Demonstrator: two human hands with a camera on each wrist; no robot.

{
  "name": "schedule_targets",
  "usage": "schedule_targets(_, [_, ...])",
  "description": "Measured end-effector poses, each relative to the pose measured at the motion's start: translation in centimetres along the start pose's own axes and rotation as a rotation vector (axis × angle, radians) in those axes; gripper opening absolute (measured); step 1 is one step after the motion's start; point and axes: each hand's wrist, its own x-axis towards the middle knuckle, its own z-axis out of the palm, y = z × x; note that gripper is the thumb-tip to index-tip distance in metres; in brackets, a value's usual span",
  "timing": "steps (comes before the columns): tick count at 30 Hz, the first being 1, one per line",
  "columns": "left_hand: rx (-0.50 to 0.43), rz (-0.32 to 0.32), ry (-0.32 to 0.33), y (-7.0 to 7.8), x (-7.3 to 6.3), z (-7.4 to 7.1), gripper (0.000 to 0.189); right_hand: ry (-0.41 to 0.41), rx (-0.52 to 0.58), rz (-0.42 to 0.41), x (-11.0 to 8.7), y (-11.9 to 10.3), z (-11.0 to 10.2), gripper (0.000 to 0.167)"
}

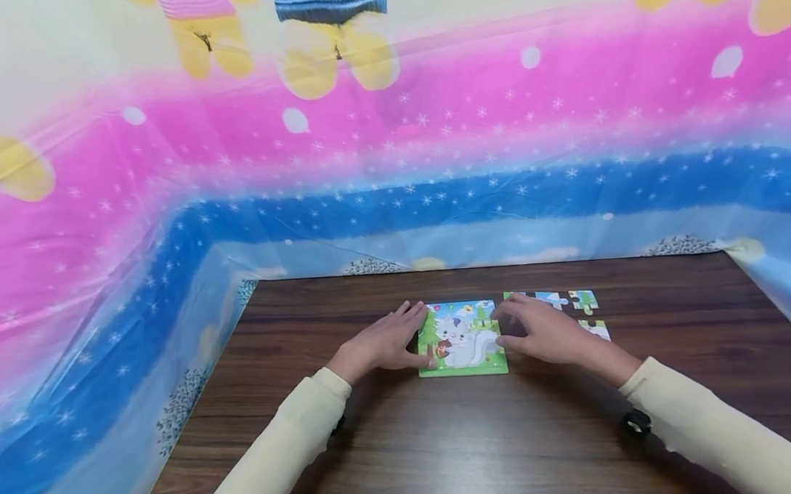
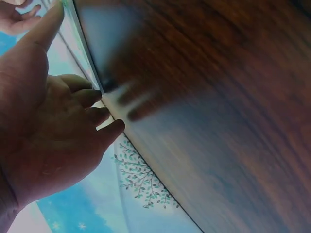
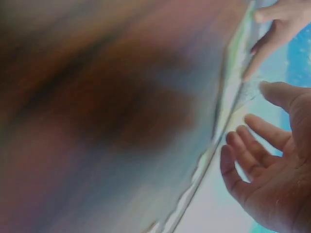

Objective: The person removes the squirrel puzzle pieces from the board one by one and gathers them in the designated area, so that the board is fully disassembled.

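Observation:
A square picture puzzle [image 1: 464, 355] showing a white squirrel-like animal with an acorn lies flat on the table. At its left edge is my left hand [image 1: 387, 341], fingers extended and thumb over the lower left corner. My right hand [image 1: 546, 331] hovers by the right edge with thumb and fingers apart, its fingertips near or on the border; exact contact cannot be told. The right wrist view shows this right hand [image 3: 277, 165] with loosely bent fingers and nothing between them. In the left wrist view, the left hand [image 2: 48, 131] has its thumb along the puzzle's edge.
Several loose jigsaw pieces lie behind and beyond the right hand, among them a tree piece [image 1: 585, 300], a blue one [image 1: 549, 298] and one lower down [image 1: 595, 328]. The dark wooden table [image 1: 441, 445] meets a patterned cloth [image 1: 397, 203] at its back and left.

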Motion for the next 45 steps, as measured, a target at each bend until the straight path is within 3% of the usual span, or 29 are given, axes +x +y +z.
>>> schedule_targets(9, [0.025,-0.053,-0.015,0.6,0.2,-0.4,0.104,-0.053,-0.043,0.047,2.9,-3.7,2.4,0.051])
schedule_targets(17, [0.009,-0.069,-0.013,0.7,-0.1,-0.2,0.103,-0.075,-0.150,0.061,4.1,-5.1,4.0,0.057])
schedule_targets(24, [0.001,-0.057,0.003,0.4,-0.2,0.0,0.102,-0.100,-0.058,0.052,4.8,-4.9,3.7,0.054])
schedule_targets(31, [0.004,-0.048,0.006,0.5,0.1,0.1,0.101,-0.172,0.080,0.116,5.2,-4.3,3.5,0.049])
schedule_targets(35, [0.010,-0.043,0.003,0.5,0.1,0.3,0.101,-0.182,0.144,0.162,5.4,-4.1,3.7,0.057])
schedule_targets(45, [0.018,-0.051,0.021,0.4,-0.1,0.3,0.101,-0.133,0.137,0.143,5.3,-4.0,3.9,0.058])
